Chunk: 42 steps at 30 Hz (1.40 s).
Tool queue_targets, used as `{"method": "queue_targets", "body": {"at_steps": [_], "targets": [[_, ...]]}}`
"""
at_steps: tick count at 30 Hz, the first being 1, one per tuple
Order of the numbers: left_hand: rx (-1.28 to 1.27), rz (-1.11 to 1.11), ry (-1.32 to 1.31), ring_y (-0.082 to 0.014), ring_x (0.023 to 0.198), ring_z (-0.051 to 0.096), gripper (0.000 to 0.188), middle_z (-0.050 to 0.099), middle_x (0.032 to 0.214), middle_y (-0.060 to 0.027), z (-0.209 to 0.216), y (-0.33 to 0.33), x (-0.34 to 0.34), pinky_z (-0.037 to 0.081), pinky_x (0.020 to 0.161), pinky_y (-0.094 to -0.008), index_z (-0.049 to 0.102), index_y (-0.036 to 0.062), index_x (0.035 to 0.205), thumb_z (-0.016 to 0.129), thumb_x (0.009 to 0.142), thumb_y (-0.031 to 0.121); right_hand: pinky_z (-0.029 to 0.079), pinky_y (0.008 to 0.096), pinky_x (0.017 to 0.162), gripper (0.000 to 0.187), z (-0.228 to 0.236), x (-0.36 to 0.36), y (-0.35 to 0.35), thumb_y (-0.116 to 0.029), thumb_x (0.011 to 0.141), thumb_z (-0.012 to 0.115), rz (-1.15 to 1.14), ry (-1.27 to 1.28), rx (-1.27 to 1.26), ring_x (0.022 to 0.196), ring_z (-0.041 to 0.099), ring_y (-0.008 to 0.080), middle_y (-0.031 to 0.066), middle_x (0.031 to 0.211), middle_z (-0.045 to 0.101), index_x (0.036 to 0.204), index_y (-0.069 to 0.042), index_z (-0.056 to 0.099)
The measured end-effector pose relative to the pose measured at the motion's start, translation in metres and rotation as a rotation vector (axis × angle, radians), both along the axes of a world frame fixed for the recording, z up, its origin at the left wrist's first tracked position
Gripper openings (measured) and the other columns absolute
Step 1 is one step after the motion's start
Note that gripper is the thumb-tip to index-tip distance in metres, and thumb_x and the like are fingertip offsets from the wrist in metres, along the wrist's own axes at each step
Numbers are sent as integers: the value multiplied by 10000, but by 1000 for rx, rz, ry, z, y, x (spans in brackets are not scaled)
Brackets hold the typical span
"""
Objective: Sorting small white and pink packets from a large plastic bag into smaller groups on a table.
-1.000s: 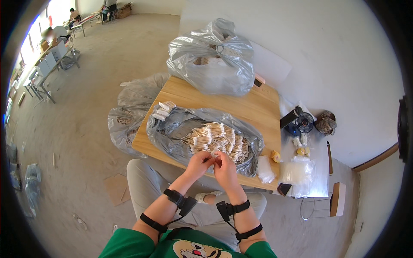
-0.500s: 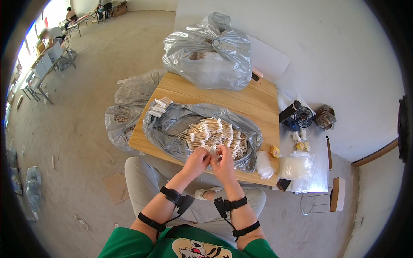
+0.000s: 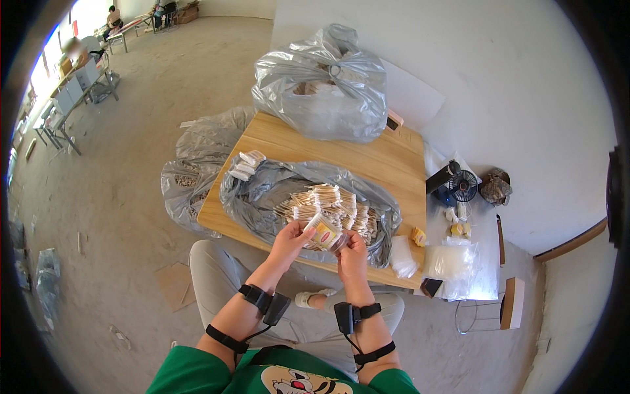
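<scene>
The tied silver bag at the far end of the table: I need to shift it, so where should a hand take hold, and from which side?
Grip the knotted neck on top of the tied silver bag, coming from above. The film gathers there into one firm bunch, while the bulging sides look slack and slippery. It sits upright on the wooden table, with nothing over the knot.
</scene>
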<state>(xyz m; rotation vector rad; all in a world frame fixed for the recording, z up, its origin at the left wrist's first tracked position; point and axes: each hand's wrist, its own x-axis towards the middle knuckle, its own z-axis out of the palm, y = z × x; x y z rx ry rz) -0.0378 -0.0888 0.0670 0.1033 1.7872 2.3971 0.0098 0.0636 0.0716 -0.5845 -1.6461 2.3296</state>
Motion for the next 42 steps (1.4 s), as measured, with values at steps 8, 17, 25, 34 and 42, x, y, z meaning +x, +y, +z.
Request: {"method": "queue_targets", "body": {"at_steps": [8,17,25,34,42], "targets": [[-380,-41,193,-66,641,495,178,556,716,-4,11,-2,-6,401,563,-226,625,-2,797,722,763,143,443,243,724,128,26,-20,-2,-71,851,574,142,120,738,784,560,104,48,852,620,959,-10,604],[21,-96,-89,-50,648,478,161,550,715,16,-1,2,-15,383,570,-201,626,8,853,712,777,120,422,204,603,98,20,-41,-14,-96,851,612,194,87,374,676,513,51,0,747,599,879,-3,614],[91,34,-91,-56,689,511,70,568,728,9,2,1,-27,413,623,-206,590,33,780,647,818,48,424,200,599,114,18,-48,-21,-114,876,589,149,93,645,655,522,57,-11,718,582,921,-10,604],[66,284,-146,-58,690,514,106,579,748,-3,-15,10,-28,411,636,-193,563,34,819,610,864,118,403,215,473,313,-8,-31,-32,-335,956,429,82,-122,-36,571,500,75,20,720,548,935,-37,521],[-166,86,-118,-85,612,458,218,535,675,-5,-19,6,-30,388,550,-252,506,33,734,591,875,177,402,284,512,259,-22,-40,-12,-265,952,452,42,56,700,540,471,132,56,638,511,900,-22,526]]}}
